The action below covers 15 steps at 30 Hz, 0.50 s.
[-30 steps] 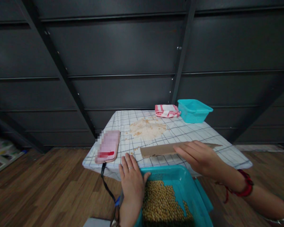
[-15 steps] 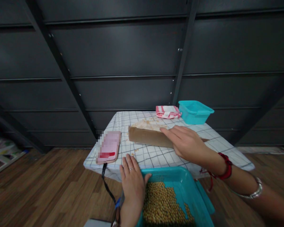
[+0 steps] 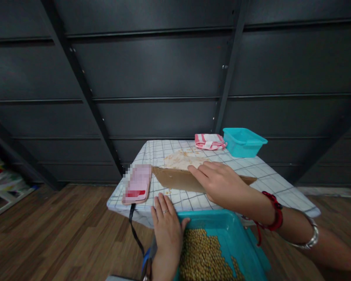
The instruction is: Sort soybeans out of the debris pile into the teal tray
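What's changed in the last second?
The right hand shifted the cardboard strip leftward and slightly away; it now hides the near part of the pale pile, its left end beside the pink case. Nothing was let go. The left hand, large tub, striped cloth and small basin stayed put.

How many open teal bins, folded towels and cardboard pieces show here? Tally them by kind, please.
Open teal bins: 2, the near bin and the far bin
Towels: 1 folded towel
Cardboard: 1 cardboard piece
Total: 4
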Motion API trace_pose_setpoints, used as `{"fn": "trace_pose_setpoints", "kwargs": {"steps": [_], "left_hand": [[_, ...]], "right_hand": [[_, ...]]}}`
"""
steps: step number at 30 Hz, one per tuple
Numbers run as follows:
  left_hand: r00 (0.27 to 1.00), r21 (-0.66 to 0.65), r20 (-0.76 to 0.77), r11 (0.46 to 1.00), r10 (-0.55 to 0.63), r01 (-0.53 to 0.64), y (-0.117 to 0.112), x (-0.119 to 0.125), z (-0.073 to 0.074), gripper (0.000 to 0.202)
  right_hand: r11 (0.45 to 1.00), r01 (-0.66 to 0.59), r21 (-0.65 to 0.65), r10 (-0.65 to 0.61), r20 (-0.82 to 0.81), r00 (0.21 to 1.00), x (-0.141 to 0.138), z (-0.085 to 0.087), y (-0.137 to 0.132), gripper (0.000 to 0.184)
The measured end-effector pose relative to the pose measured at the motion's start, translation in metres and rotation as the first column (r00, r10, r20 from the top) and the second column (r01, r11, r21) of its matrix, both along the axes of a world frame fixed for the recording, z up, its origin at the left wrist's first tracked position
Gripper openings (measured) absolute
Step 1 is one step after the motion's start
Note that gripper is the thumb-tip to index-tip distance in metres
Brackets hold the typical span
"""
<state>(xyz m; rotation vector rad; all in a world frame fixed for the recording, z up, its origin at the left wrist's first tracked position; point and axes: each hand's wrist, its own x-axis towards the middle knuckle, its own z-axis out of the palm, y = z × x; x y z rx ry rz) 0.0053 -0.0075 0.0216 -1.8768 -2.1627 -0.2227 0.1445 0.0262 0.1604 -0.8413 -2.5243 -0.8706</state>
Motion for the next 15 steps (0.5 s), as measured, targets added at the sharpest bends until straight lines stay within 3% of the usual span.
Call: {"fn": "trace_pose_setpoints", "kwargs": {"steps": [8,15], "left_hand": [[1.000,-0.013,0.011,1.000,0.000,0.000,0.000,0.000,0.002,0.079],[1.000,0.005,0.015,1.000,-0.007,0.007,0.000,-0.002,-0.002,0.078]], "right_hand": [[0.990,-0.012,0.140,0.009,0.026,1.000,0.007,-0.008,-0.014,0.032],[0.938,0.033,0.346,-0.026,-0.025,0.999,0.046,-0.014,0.022,0.032]]}}
